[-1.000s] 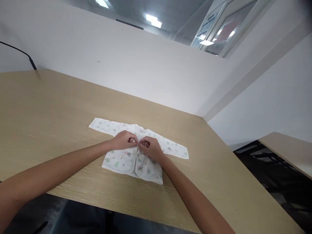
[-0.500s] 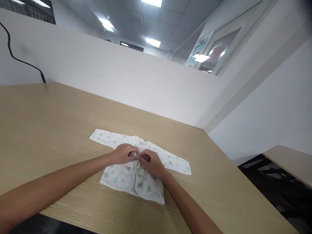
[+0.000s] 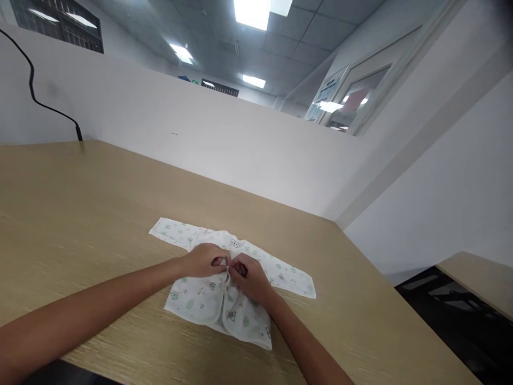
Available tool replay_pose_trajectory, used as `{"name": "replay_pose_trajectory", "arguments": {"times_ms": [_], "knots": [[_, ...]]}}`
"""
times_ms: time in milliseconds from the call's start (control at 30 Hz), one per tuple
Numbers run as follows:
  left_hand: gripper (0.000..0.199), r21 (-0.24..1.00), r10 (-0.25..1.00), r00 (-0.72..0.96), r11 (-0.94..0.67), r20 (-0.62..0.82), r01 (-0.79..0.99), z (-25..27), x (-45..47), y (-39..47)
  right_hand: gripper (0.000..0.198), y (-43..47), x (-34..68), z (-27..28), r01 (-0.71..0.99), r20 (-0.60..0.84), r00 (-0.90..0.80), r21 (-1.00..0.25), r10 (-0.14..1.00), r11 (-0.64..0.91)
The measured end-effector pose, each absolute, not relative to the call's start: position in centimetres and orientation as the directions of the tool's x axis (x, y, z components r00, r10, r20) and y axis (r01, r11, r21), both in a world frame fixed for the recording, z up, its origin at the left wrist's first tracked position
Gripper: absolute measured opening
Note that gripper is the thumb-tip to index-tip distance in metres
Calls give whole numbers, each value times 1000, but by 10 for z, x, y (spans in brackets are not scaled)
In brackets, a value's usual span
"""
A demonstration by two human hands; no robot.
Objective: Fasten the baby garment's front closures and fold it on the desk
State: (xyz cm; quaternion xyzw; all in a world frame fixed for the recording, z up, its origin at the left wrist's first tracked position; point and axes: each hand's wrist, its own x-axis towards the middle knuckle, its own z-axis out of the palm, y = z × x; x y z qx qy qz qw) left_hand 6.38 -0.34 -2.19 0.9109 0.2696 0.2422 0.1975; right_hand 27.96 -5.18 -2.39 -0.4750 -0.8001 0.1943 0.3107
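Note:
A small white baby shirt [image 3: 192, 299] with a green and grey animal print lies face up, its sleeves spread to both sides. Its front edges part below my hands. My left hand [image 3: 206, 260] pinches the front edge at mid-chest between thumb and fingers. Right beside it, my right hand [image 3: 249, 276] pinches the same front opening, and the fingertips of both hands nearly touch. The cloth is slightly raised there. Whatever small fastening may lie between the fingertips is hidden.
The shirt rests on a light wood table [image 3: 100, 214]. Behind it stands a white partition [image 3: 240, 155], with a black cable [image 3: 52, 108] hanging down at the left. At the right is a lower wooden surface [image 3: 476, 278] with a dark glossy front.
The camera view has tilted slightly, so everything sits a little lower. Both hands stay pinched at the same part of the shirt front, with only small finger movement.

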Motion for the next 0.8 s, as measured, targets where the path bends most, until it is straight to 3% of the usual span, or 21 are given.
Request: {"name": "replay_pose_trajectory", "arguments": {"times_ms": [167, 500, 800], "knots": [[8, 461, 556, 755, -802, 347, 379, -21, 63, -4, 6, -51, 280, -24, 652, 323, -371, -577, 871, 491], [11, 277, 420, 827, -901, 373, 333, -19, 57, -1, 5, -49, 280, -27, 663, 343, -362, -558, 867, 498], [19, 51, 290, 803, -949, 520, 310, -20, 59, -7, 5, -49, 280, -28, 626, 368, -358, -587, 858, 513]]}}
